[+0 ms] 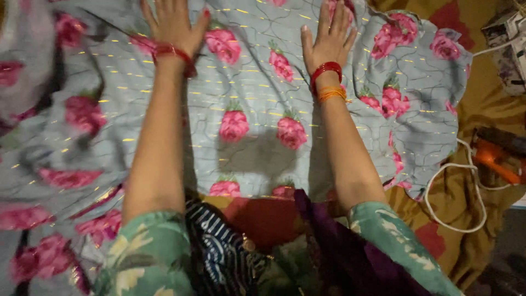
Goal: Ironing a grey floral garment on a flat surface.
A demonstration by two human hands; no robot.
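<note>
Both hands lie flat, fingers spread, holding nothing: the left hand (174, 24) and right hand (330, 38) press the pale blue rose-print cloth (257, 109). The cloth is spread over a mustard sheet (471, 203), its long axis running left to right. Risk: uneven pressure could bunch it, and the white cord (457, 192) beside its right edge could snag it.

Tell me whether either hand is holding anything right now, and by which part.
Nothing is held. The left hand and right hand both lie flat, fingers spread, on the pale blue floral cloth.
</note>
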